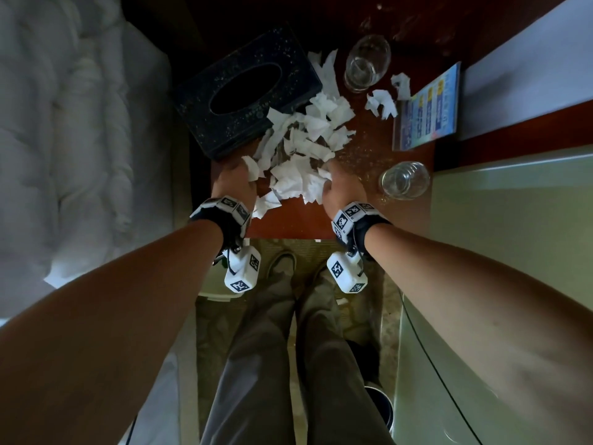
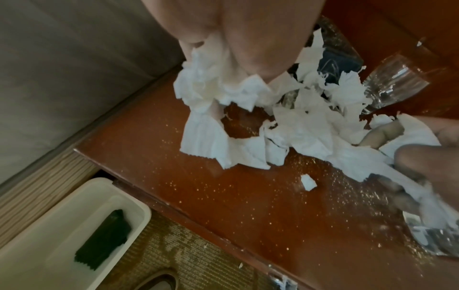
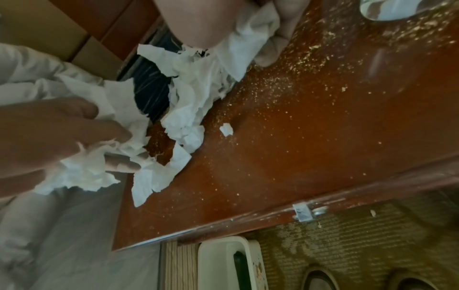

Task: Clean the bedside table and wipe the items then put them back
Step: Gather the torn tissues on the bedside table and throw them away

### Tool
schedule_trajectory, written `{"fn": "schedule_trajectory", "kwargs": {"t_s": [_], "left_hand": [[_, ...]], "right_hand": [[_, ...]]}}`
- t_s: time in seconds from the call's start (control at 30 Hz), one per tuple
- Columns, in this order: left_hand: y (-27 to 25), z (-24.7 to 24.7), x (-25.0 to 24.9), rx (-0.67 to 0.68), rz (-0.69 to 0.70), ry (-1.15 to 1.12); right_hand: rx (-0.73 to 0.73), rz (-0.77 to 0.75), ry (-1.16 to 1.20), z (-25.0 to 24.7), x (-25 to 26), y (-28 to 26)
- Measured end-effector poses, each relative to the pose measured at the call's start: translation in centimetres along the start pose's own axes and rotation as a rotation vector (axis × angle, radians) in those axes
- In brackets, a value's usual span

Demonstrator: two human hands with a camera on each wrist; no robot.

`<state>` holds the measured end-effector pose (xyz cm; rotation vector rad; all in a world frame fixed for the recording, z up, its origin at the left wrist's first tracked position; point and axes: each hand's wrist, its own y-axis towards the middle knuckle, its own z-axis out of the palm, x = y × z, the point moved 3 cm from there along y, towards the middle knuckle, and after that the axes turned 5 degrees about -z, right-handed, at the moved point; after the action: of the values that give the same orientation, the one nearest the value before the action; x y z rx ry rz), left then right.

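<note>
Torn white tissue scraps (image 1: 305, 146) lie heaped in the middle of the red-brown bedside table (image 1: 288, 224), which is dusted with pale crumbs (image 3: 285, 82). My left hand (image 1: 244, 170) grips scraps at the heap's left edge, with fingers curled into the paper (image 2: 206, 86). At the heap's right edge my right hand (image 1: 327, 176) clutches a wad of tissue (image 3: 250, 33). A dark speckled tissue box (image 1: 247, 91) stands behind the heap at the left. One small scrap (image 2: 308, 182) lies alone near the front.
Two clear glasses stand on the table, one at the back (image 1: 365, 64) and one at the right (image 1: 402, 179). A blue laminated card (image 1: 426, 107) lies at the right edge. On the carpet below sits a white bin (image 2: 62, 235) holding a dark green cloth (image 2: 104, 241). The bed (image 1: 64, 139) is at the left.
</note>
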<state>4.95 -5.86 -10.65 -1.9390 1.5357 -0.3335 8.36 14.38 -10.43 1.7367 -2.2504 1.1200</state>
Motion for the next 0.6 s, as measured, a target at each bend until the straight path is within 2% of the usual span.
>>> {"fn": "schedule_trajectory", "kwargs": {"t_s": [0.1,0.23,0.37,0.5,0.6], "left_hand": [[0.1,-0.9,0.4,-0.018,-0.003,-0.028],[0.4,-0.9,0.7,0.016,-0.01,-0.048],[0.6,1.0,1.5,0.144,0.092,0.055],[0.5,2.9,2.2,0.166,0.164,0.228],[0.9,3.7,2.3,0.156,0.162,0.256]], "right_hand": [[0.02,-0.039,-0.041,0.1,0.5,0.5],[0.046,-0.205,-0.268,0.6,1.7,0.5],[0.115,-0.314,-0.495,1.7,2.9,1.0],[0.13,-0.32,-0.58,2.9,3.2,1.8],[0.11,-0.304,-0.553,3.3,3.2,2.2]]}}
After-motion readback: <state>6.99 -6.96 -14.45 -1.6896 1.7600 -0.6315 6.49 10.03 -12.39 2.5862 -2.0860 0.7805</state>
